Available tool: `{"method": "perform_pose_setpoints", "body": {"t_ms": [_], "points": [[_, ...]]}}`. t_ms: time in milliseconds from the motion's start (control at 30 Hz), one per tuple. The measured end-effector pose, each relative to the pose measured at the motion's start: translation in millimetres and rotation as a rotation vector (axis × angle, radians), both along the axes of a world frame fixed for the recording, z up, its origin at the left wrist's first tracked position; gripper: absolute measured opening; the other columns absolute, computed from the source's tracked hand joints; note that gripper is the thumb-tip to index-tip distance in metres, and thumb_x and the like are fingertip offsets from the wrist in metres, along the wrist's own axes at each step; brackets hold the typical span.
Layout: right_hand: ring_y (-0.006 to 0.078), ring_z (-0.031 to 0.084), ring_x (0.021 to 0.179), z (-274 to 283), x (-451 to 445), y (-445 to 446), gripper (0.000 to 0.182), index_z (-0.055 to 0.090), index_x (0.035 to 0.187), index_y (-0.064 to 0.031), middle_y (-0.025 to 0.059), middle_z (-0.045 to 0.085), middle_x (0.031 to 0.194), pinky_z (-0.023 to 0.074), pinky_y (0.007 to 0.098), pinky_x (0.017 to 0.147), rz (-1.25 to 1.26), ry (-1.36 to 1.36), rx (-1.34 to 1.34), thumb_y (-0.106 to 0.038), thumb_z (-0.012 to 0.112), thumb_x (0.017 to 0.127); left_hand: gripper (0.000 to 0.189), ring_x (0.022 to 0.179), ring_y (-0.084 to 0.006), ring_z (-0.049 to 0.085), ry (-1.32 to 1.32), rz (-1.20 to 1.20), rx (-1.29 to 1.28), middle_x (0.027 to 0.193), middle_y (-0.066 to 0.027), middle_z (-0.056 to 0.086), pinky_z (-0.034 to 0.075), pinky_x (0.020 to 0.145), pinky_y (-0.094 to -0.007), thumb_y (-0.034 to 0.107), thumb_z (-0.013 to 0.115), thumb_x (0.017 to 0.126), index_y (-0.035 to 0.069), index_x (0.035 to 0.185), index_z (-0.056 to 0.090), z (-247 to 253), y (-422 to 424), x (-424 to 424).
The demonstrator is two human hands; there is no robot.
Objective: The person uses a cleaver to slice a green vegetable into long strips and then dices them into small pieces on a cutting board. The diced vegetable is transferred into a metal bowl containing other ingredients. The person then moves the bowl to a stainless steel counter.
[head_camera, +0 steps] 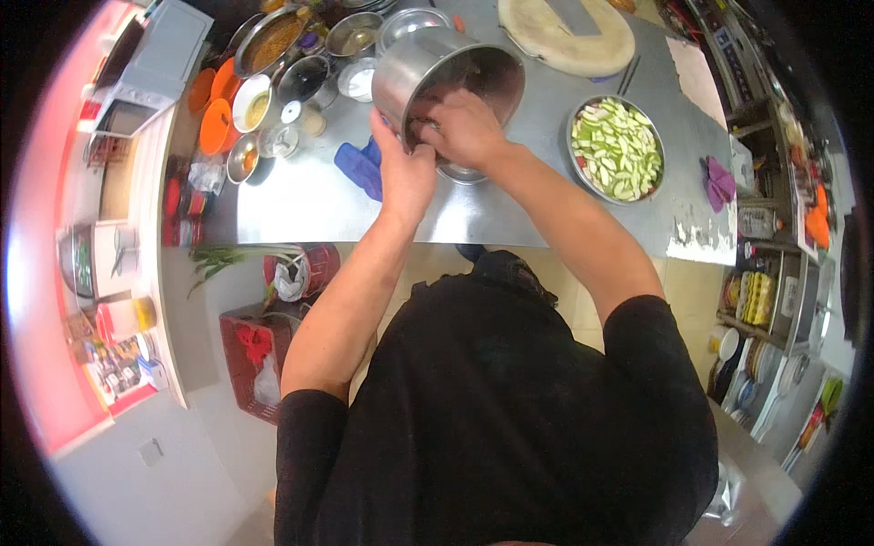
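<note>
A deep stainless steel pot (pixel 410 68) is tilted over the steel table, its mouth facing right and towards me. My left hand (pixel 408 167) grips the near side of its rim. Inside the mouth is my right hand (pixel 468 130), fingers curled; whether it holds anything is hidden. Beneath the pot shows the edge of a metal bowl (pixel 461 173). A blue cloth (pixel 360 169) lies left of the pot, beside my left hand. To the right stands a round metal bowl full of sliced green vegetable (pixel 616 150), with some reddish pieces at its edge.
Metal bowls, orange bowls (pixel 217 126) and a white bowl (pixel 251 102) crowd the back left. A round chopping board (pixel 580 41) with a cleaver (pixel 575 15) lies at the back right. Chopsticks (pixel 628 75) and a purple cloth (pixel 719 183) lie on the right. Below left stands a red crate (pixel 249 368).
</note>
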State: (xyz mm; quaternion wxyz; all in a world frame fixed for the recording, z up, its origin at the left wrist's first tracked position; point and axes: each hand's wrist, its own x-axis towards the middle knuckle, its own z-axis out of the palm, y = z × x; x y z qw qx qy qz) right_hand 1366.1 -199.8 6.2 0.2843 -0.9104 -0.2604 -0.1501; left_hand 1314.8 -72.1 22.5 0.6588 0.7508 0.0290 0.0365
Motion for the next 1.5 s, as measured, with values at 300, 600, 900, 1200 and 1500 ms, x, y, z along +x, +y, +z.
{"method": "perform_pose_setpoints", "body": {"t_ms": [300, 600, 900, 1200, 1500], "points": [[0.0381, 0.060, 0.094, -28.7, 16.8, -13.6, 0.030, 0.066, 0.101, -0.0018, 0.0214, 0.065, 0.100, 0.0476, 0.0445, 0.088, -0.180, 0.047, -0.105, -0.028, 0.061, 0.086, 0.082, 0.126, -0.0275, 0.046, -0.054, 0.024, 0.093, 0.137, -0.0190, 0.044, 0.036, 0.105, -0.0325, -0.007, 0.051, 0.082, 0.002, 0.151, 0.007, -16.0, -3.3, 13.7], [0.0364, 0.061, 0.100, -32.4, 16.7, 3.6, 0.033, 0.070, 0.107, -0.0074, 0.0183, 0.068, 0.105, 0.0474, 0.0453, 0.090, -0.083, 0.332, 0.197, -0.034, 0.059, 0.089, 0.084, 0.121, -0.0276, 0.049, -0.008, -0.038, -0.036, 0.135, -0.0192, 0.043, 0.050, 0.093, -0.0348, -0.011, 0.046, 0.082, 0.003, 0.151, 0.000, -43.3, -3.3, 29.4], [0.0330, 0.062, 0.105, -48.5, 29.3, -5.4, 0.032, 0.070, 0.111, -0.0147, 0.0127, 0.067, 0.114, 0.0489, 0.0426, 0.091, 0.085, 0.249, 0.152, -0.035, 0.057, 0.090, 0.082, 0.125, -0.0274, 0.045, -0.023, -0.097, -0.063, 0.138, -0.0177, 0.042, 0.041, 0.104, -0.0361, -0.012, 0.046, 0.082, 0.004, 0.151, 0.006, -41.7, -4.7, 35.7], [0.0344, 0.063, 0.094, -78.9, 27.8, -7.0, 0.021, 0.072, 0.100, -0.0153, 0.0117, 0.068, 0.101, 0.0501, 0.0446, 0.082, 0.049, 0.308, 0.167, -0.027, 0.062, 0.085, 0.085, 0.135, -0.0304, 0.037, 0.028, -0.110, 0.043, 0.147, -0.0213, 0.031, 0.034, 0.108, -0.0342, -0.013, 0.049, 0.081, -0.001, 0.151, 0.002, -68.0, -4.0, 35.8], [0.0275, 0.061, 0.090, -143.0, 18.3, -21.4, 0.011, 0.070, 0.084, -0.0146, 0.0041, 0.067, 0.085, 0.0479, 0.0400, 0.079, 0.134, -0.132, 0.101, -0.023, 0.064, 0.081, 0.084, 0.138, -0.0374, 0.032, -0.124, 0.054, 0.355, 0.145, -0.0278, 0.032, 0.026, 0.114, -0.0385, -0.013, 0.056, 0.078, -0.006, 0.148, 0.011, -97.8, 19.4, 53.4]]}}
